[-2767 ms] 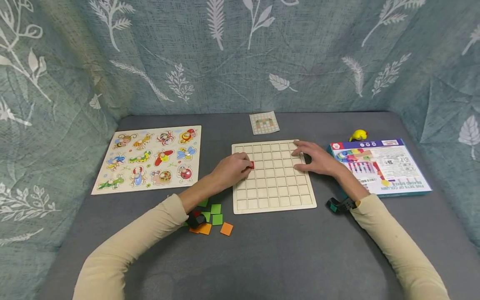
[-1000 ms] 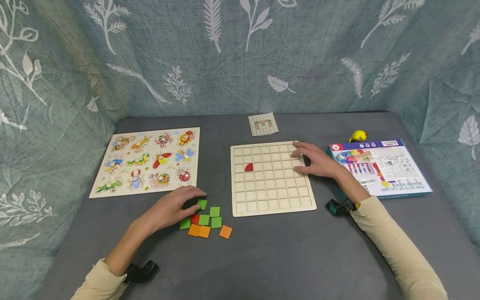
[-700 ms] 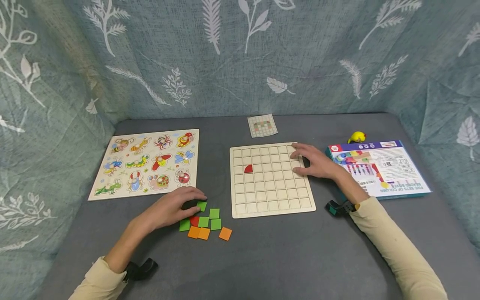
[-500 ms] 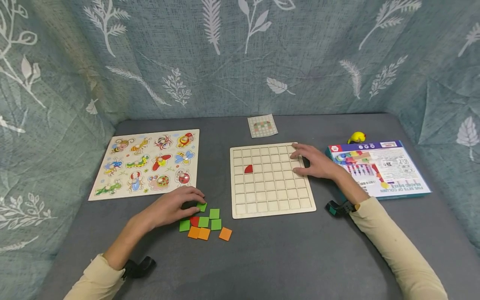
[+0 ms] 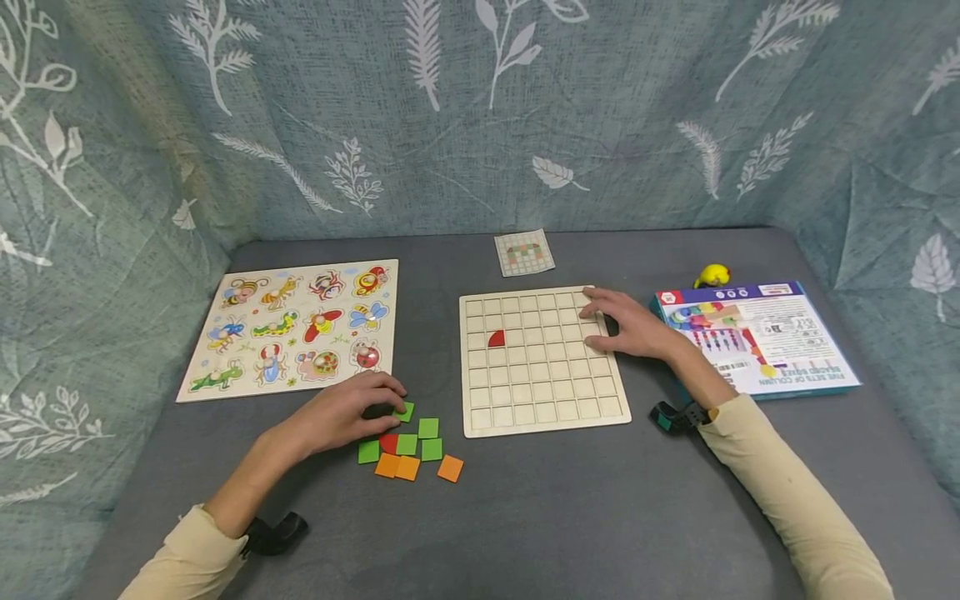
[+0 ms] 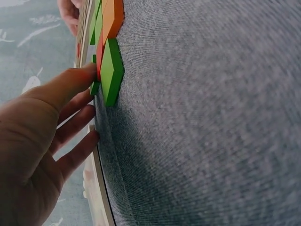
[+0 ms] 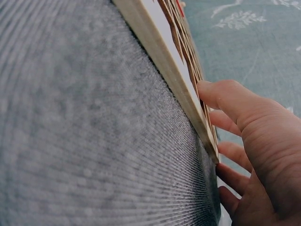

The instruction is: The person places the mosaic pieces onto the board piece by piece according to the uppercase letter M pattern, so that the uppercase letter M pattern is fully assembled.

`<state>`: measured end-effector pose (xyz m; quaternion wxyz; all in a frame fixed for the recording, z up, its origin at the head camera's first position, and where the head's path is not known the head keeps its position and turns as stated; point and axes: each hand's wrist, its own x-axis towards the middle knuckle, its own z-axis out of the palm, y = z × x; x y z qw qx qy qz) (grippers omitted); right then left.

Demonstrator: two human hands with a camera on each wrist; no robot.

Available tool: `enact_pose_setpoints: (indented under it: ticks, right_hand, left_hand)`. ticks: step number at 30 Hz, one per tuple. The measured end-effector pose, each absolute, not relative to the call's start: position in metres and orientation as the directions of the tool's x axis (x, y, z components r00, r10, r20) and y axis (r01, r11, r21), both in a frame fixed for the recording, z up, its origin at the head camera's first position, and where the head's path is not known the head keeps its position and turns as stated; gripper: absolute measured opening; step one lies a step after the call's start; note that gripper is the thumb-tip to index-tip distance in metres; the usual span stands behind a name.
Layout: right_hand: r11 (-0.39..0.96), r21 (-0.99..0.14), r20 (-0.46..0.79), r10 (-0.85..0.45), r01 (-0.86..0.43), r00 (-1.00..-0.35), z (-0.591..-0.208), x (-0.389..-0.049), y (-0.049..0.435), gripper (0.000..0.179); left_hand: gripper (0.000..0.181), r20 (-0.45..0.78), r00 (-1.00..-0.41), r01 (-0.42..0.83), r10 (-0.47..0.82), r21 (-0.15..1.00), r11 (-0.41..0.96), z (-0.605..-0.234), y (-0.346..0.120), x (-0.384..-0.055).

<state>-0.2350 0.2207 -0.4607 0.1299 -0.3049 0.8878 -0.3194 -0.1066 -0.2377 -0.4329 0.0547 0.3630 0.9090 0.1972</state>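
Observation:
My left hand has its thumb and fingertips at opposite edges of a green square tile, pinching it at the table. In the left wrist view the thumb tip hides much of that tile. Beside it lie a red quarter-round tile, several green tiles and orange tiles. My right hand rests with spread, relaxed fingers on the right edge of a wooden grid board. One red quarter-round tile sits in a cell at the board's left side.
Behind the board lies a small pattern card. An insect puzzle board is at the left. To the right are a flat printed box and a small yellow toy. A patterned curtain hangs behind the table.
My left hand has let go of the red quarter-round tile in the grid and moved back to the loose tiles, its fingers drawing in on a green one. The right hand stays on the board.

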Motion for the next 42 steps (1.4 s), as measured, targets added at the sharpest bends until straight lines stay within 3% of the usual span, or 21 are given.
enact_pose_setpoints:
  ticks: [17,29,34,42]
  right_hand:
    - [0.616,-0.651,-0.046,-0.616,-0.445,-0.786,-0.459,-0.233,0.222,0.04]
    - [0.597,-0.643,-0.024,-0.643,-0.48,-0.766,-0.461,-0.239,0.214,0.039]
    - [0.597,-0.647,-0.03,-0.642,-0.475,-0.766,-0.462,-0.238,0.214,0.039]
    - [0.607,-0.649,-0.034,-0.626,-0.459,-0.779,-0.46,-0.237,0.222,0.039]
  left_hand:
    - [0.02,0.093,-0.673,0.716,0.734,0.335,0.613,-0.432,-0.23,-0.119]
    - [0.023,0.19,-0.793,0.6,0.578,0.407,0.689,-0.433,-0.194,-0.141]
    - [0.024,0.195,-0.792,0.602,0.579,0.415,0.682,-0.434,-0.173,-0.155]
    - [0.023,0.195,-0.742,0.662,0.641,0.359,0.657,-0.433,-0.136,-0.183]
